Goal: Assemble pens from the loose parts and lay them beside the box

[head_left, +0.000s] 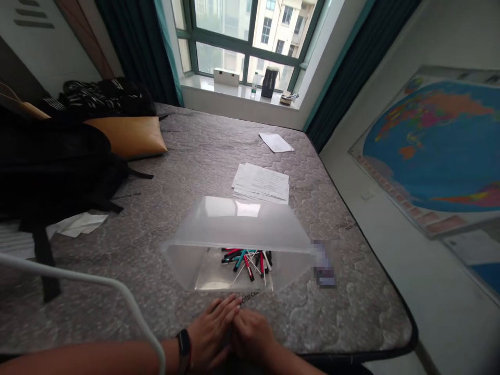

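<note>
My left hand (214,328), with a dark band on its wrist, rests at the mattress's near edge with its fingers stretched out. Its fingertips touch my right hand (253,329), which is curled into a fist; nothing shows in it. Just beyond both hands a translucent plastic box (242,224) lies on the mattress, its opening facing me. Inside it is a loose pile of red, teal and black pens (247,265), mixed with thin white sticks (254,264). Neither hand touches the box.
The quilted grey mattress (187,156) bears stacked papers (261,183), a farther sheet (275,142) and a pixelated item (325,265). A black bag (58,166) and tan cushion (128,136) lie left. A white curved bar (105,281) crosses the lower left. The windowsill (242,94) is behind.
</note>
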Demonstrator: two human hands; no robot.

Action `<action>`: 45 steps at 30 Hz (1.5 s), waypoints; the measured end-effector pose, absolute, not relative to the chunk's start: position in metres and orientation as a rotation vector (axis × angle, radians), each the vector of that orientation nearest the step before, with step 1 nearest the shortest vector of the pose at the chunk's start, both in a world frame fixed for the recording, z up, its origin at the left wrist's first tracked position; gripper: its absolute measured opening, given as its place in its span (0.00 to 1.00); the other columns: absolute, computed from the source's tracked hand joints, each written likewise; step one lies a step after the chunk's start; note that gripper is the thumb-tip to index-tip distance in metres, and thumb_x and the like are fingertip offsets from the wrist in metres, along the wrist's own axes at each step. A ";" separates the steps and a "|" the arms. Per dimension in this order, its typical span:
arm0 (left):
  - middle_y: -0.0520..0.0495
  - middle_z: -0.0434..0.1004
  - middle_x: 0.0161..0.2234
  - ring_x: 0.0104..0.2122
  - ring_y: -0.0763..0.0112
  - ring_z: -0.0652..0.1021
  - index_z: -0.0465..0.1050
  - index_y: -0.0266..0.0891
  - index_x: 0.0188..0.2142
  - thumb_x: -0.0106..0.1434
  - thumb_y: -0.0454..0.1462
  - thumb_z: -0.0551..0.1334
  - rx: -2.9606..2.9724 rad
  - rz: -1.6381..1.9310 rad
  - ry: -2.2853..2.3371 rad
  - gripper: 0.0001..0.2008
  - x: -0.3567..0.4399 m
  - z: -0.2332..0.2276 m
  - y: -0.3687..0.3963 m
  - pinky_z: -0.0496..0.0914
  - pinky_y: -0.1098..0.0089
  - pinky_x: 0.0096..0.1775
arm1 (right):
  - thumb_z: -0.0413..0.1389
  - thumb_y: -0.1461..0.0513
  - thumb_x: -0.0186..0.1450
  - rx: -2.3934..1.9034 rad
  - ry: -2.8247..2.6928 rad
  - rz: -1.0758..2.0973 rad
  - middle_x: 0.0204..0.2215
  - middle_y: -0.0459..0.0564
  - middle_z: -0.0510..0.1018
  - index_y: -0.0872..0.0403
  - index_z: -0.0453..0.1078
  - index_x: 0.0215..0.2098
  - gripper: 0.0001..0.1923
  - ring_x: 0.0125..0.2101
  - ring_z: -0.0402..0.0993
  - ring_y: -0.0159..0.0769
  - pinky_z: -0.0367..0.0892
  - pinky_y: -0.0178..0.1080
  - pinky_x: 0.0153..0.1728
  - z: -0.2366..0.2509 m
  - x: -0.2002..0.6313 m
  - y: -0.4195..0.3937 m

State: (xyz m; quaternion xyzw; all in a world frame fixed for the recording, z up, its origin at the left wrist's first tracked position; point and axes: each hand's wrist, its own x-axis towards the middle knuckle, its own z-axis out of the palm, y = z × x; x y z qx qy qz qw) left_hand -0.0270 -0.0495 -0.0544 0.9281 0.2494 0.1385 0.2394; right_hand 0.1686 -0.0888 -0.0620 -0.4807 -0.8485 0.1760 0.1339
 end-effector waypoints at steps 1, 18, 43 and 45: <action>0.41 0.48 0.68 0.66 0.48 0.54 0.37 0.42 0.69 0.58 0.41 0.58 2.550 0.342 0.662 0.44 -0.027 -0.052 -0.049 0.56 0.48 0.61 | 0.47 0.66 0.62 -1.397 -2.457 0.508 0.34 0.53 0.78 0.51 0.67 0.40 0.10 0.35 0.74 0.41 0.68 0.40 0.36 -0.061 0.169 -0.089; 0.32 0.59 0.63 0.63 0.48 0.60 0.53 0.31 0.65 0.59 0.42 0.56 2.780 0.423 0.765 0.36 -0.024 -0.039 -0.066 0.56 0.49 0.60 | 0.51 0.65 0.64 -1.650 -2.350 0.399 0.41 0.52 0.79 0.52 0.73 0.44 0.13 0.42 0.74 0.38 0.65 0.35 0.45 -0.035 0.163 -0.098; 0.33 0.67 0.59 0.58 0.52 0.68 0.51 0.34 0.66 0.61 0.37 0.56 2.440 0.690 0.971 0.34 -0.022 -0.047 -0.062 0.62 0.49 0.57 | 0.48 0.63 0.67 -1.759 -2.255 0.244 0.42 0.54 0.77 0.52 0.59 0.63 0.26 0.39 0.74 0.39 0.65 0.35 0.40 -0.034 0.156 -0.101; 0.36 0.72 0.54 0.53 0.56 0.73 0.56 0.36 0.64 0.64 0.37 0.55 2.123 0.831 1.124 0.29 -0.017 -0.046 -0.056 0.66 0.51 0.55 | 0.47 0.62 0.68 -1.734 -2.250 0.201 0.44 0.53 0.75 0.48 0.52 0.67 0.29 0.38 0.73 0.38 0.65 0.35 0.39 -0.034 0.156 -0.101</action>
